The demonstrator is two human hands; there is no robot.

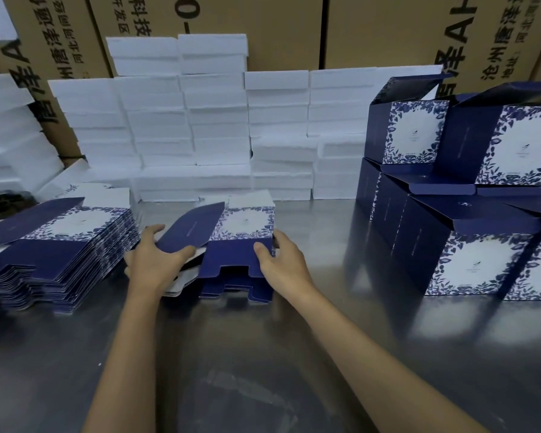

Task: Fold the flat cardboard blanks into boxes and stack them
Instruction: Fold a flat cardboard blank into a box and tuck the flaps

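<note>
Both hands grip the top blank (241, 242) of a small pile mid-counter (263, 354), right of the tall pile (63, 254): left hand (155, 260) pinching its flap, right hand (278, 260) its edge. Lifting should free one sheet only.

The flat blanks (60, 245) are dark navy, with a white panel framed by blue leaf pattern. The folded boxes (469, 260), right of the blanks, have the same navy and leaf print. Behind the blanks, foam blocks (216, 120) are plain white, cartons (278, 26) brown with black letters. The tabletop (263, 354) is shiny grey.
</note>
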